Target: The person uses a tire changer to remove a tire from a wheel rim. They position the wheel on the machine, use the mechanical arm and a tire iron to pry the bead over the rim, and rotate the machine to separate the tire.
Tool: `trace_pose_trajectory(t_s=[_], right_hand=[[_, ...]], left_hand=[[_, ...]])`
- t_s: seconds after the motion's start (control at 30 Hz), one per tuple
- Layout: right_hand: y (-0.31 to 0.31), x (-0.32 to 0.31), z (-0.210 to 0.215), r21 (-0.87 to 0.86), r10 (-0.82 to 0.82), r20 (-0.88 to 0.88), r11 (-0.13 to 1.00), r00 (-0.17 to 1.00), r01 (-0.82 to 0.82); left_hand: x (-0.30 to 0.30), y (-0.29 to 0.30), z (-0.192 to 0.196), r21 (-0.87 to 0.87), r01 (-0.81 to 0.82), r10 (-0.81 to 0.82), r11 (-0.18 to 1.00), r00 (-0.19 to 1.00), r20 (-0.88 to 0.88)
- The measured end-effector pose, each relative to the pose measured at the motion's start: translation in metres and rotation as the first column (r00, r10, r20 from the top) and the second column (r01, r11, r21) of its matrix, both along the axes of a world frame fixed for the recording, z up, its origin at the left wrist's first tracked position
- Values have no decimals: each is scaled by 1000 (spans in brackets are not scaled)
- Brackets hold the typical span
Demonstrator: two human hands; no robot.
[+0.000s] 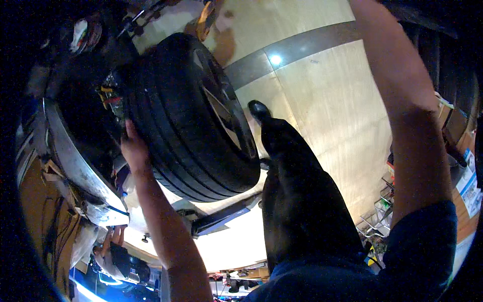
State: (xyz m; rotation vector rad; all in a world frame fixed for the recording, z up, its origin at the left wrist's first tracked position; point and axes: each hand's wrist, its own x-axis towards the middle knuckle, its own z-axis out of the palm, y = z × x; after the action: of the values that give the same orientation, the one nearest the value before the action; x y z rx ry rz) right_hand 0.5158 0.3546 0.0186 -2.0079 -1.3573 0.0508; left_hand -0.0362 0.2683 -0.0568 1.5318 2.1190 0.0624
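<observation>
Left hand [133,148] presses flat on the black tyre [188,118]; right hand is out of view beyond the top edge

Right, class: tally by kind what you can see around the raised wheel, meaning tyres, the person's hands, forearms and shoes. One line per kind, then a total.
Black rubber tyre on a dark spoked wheel: 1
Hands in view, the left hand flat against the tyre: 1
Bare forearms, left forearm and right forearm: 2
Black shoe: 1
Total: 5
</observation>
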Motion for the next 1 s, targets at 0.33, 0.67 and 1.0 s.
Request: trace_pose_trajectory(t_s=[0.33, 0.67, 1.0], right_hand=[[-6, -157, 41, -269, 207, -67, 938, 976, -217], [-6, -154, 50, -183, 209, -20, 961, 978, -209], [15, -117, -1, -251, 159, 262, 964, 952, -91]], left_hand=[[31, 92, -5, -212, -71, 47, 975, 992, -115], [44, 16, 11, 195, 127, -129, 973, 992, -1], [82, 20, 63, -145, -16, 1, 989, 995, -103]])
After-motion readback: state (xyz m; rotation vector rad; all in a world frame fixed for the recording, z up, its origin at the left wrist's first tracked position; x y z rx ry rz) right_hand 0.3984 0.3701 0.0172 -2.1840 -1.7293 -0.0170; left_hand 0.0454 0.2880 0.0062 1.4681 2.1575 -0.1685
